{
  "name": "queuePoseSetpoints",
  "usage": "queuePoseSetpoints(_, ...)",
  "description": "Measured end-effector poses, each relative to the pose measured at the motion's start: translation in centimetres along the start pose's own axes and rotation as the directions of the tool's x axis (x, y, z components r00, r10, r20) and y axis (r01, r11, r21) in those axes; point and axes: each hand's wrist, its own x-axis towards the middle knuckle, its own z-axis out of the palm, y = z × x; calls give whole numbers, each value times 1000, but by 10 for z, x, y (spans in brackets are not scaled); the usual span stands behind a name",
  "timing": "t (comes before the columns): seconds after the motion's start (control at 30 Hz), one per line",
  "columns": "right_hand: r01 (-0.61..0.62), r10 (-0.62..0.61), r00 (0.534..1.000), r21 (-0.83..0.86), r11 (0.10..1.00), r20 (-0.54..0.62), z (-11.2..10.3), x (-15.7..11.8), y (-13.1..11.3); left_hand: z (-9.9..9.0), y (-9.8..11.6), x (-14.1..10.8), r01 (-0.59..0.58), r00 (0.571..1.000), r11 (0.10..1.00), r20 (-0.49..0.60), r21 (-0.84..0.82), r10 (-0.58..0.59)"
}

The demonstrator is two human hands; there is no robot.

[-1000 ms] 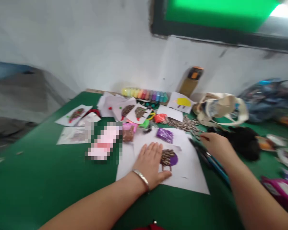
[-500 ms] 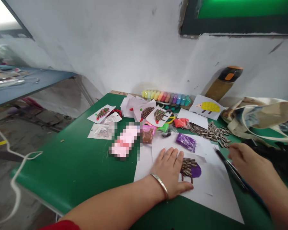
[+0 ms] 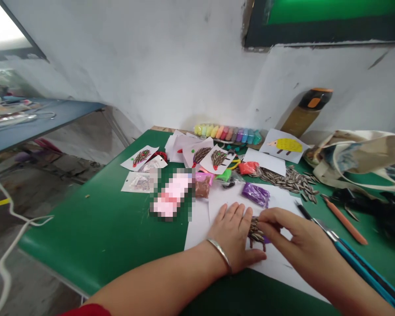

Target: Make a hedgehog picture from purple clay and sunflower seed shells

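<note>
My left hand (image 3: 233,237) lies flat with fingers spread on a white sheet of paper (image 3: 199,228), pressing it to the table. Beside its fingers is a hedgehog picture (image 3: 256,232), with striped sunflower seeds as spines, brown legs and a purple body patch partly covered. Over the picture's right side, my right hand (image 3: 298,237) is closed in a pinch, its fingertips at the seeds. A sunflower seed seems to be between them, mostly hidden by the fingers. A packet of purple clay (image 3: 256,194) rests on the paper above the hands.
Loose sunflower seeds (image 3: 283,180) are heaped behind the paper. At right lie tweezers (image 3: 325,228), an orange tool (image 3: 347,221) and a cloth bag (image 3: 358,153). Finished hedgehog cards (image 3: 220,159), clay packs (image 3: 228,134) and a bottle (image 3: 304,112) stand toward the wall.
My right hand has moved left from the edge of the seed heap to the hedgehog picture, uncovering the orange tool. My left hand has stayed in place on the paper.
</note>
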Motion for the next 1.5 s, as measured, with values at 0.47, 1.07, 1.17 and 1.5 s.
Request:
queuePoseSetpoints(0.47,-281,286,951,56,958,-115,6,-44,79,0,-4,11,-17,1000,994,8,112,16)
queuePoseSetpoints(1.07,93,-140,984,-355,930,-110,29,-31,73,-3,0,13,-16,999,985,44,174,8)
queuePoseSetpoints(1.17,105,-149,985,-381,919,-89,31,-30,73,-3,0,14,-21,999,985,36,173,16)
queuePoseSetpoints(1.5,134,-164,981,-245,960,-108,35,-28,76,0,-1,13,-17,1000,986,22,164,13)
